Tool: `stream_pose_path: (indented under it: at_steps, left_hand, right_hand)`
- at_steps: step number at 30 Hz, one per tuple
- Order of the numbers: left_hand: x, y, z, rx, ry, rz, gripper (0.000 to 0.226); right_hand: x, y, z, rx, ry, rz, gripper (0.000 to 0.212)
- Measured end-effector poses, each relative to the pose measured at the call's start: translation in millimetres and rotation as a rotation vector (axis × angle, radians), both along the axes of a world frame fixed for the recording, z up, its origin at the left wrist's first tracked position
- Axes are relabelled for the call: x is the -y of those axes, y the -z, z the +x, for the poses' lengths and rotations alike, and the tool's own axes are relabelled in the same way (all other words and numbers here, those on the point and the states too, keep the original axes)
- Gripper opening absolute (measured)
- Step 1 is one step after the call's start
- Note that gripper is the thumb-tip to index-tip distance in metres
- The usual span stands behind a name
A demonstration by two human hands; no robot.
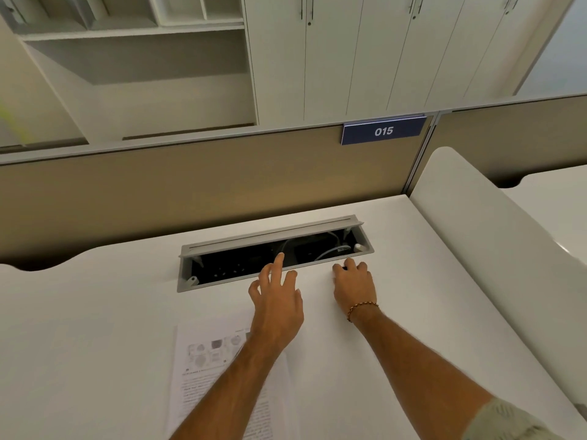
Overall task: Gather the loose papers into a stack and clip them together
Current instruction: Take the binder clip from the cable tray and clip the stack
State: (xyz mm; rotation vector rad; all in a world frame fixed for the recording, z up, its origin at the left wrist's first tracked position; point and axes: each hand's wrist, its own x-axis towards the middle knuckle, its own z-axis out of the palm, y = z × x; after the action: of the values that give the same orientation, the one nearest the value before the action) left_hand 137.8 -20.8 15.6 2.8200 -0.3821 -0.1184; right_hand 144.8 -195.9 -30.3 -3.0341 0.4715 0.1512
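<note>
Printed papers [203,376] lie in a loose pile on the white desk [95,328] near its front edge, partly under my left forearm. My left hand [276,296] hovers beyond them with fingers spread and nothing in it, its index finger reaching over the edge of the open cable tray [241,265]. To its right, my right hand [354,284] rests on the desk with fingers curled, pinching a small black thing [344,267] that looks like a clip. Most of that thing is hidden by the fingers.
The cable tray's grey lid [270,235] stands tilted up; cables and sockets show inside. A beige partition [158,192] with a blue "015" sign [383,131] backs the desk. A white divider panel [495,236] runs along the right side.
</note>
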Motion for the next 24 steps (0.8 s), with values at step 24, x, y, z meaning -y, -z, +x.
stream_pose_path:
  at_steps: [24]
  left_hand:
    - [-109,-43,-110,-0.175,-0.291,-0.727,0.014]
  right_hand:
    - [-154,-82,-95,0.342,0.322,1.519,0.013]
